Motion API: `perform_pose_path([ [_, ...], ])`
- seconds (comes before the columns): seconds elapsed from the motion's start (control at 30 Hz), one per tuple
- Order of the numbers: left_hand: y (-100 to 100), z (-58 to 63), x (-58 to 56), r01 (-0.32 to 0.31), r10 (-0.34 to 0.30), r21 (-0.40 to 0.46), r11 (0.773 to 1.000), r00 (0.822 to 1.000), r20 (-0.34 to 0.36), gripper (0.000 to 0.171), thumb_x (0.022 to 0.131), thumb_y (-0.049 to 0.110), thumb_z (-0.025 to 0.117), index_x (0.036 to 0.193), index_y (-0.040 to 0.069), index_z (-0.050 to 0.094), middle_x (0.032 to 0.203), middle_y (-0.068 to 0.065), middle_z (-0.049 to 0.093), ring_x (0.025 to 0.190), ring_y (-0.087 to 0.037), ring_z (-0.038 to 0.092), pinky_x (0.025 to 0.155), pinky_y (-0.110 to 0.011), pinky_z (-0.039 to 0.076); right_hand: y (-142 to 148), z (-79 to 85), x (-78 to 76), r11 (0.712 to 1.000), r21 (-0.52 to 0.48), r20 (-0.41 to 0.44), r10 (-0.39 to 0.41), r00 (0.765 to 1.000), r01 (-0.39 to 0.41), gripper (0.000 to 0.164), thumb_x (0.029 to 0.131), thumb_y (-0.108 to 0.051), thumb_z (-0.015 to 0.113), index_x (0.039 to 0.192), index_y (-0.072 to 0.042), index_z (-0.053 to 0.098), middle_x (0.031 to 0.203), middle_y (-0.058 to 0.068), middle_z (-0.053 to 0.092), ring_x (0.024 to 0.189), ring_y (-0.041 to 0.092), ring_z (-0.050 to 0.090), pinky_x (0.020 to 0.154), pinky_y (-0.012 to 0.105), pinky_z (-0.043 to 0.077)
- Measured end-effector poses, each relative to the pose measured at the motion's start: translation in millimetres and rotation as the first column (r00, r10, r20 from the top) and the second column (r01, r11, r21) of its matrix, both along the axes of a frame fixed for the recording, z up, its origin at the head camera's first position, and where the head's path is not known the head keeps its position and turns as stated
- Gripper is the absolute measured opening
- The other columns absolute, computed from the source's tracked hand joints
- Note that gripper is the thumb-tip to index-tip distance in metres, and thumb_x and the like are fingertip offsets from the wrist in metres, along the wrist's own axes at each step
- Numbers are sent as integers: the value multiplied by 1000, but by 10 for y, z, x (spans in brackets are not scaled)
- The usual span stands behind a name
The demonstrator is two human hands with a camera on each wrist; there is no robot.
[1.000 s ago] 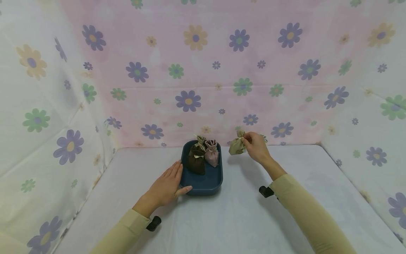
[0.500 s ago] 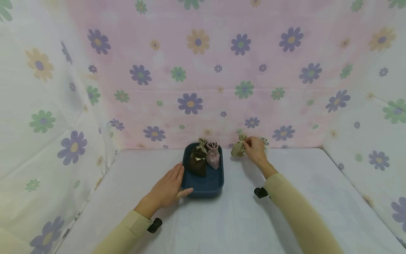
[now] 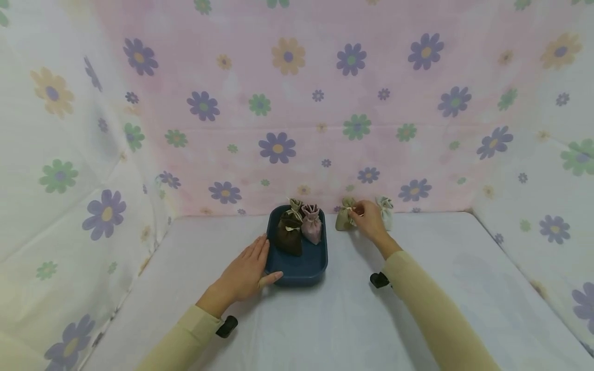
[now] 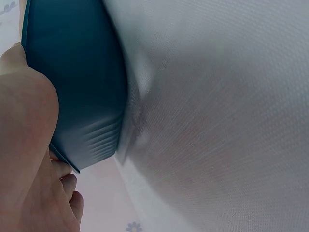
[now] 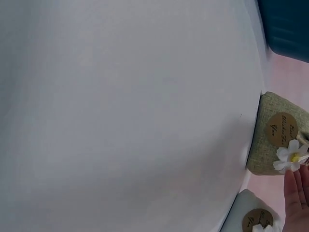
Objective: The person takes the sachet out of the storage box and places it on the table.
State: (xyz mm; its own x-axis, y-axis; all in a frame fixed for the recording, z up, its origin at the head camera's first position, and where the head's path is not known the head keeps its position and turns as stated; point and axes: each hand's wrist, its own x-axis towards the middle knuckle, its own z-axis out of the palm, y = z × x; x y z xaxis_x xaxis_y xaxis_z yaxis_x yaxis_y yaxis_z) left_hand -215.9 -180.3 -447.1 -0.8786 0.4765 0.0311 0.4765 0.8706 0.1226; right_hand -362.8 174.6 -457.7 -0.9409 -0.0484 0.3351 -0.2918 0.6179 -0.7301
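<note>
Right hand [image 3: 371, 220] is pinching a green drawstring pouch [image 3: 343, 220]; left hand [image 3: 241, 271], fingers straight, is touching the blue tray [image 3: 297, 265] alongside

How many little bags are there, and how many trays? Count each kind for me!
Bags: 5 (dark brown bag, pink bag, half-hidden bag behind the brown one, greenish bag, pale bag)
Trays: 1 (blue tray)
Total: 6
</note>
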Motion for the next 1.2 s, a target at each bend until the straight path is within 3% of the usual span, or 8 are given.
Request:
perform_pose_path([
  [0.43, -17, 17, -20, 4, -4, -4, 1000, 1000, -11, 98, 102, 67, 43, 157, -11, 23, 168, -27, 13, 156, -39, 14, 124, -52, 21, 152, 49, 188, 998, 29, -10, 62, 998, -62, 41, 97, -11, 70, 126, 16, 58, 117, 33, 62, 105, 44, 63, 94, 53, 55],
  [0.9, -15, -21, -11, 13, -12, 27, 1000, 1000, -26, 97, 102, 65, 45, 156, -13, 25, 167, -28, 15, 155, -41, 18, 123, -54, 23, 164, 120, 417, 989, 30, -37, 148, 988, -147, 41, 94, -8, 73, 126, 13, 59, 118, 29, 60, 107, 44, 60, 94, 58, 53],
  [1.2, -16, -15, -20, 7, -6, 21, 1000, 1000, -8, 98, 102, 67, 43, 157, -12, 23, 167, -27, 14, 156, -40, 15, 124, -54, 21, 92, 121, 569, 978, 47, -42, 205, 978, -203, 46, 95, -17, 74, 129, 10, 59, 122, 27, 61, 109, 42, 61, 93, 56, 53],
])
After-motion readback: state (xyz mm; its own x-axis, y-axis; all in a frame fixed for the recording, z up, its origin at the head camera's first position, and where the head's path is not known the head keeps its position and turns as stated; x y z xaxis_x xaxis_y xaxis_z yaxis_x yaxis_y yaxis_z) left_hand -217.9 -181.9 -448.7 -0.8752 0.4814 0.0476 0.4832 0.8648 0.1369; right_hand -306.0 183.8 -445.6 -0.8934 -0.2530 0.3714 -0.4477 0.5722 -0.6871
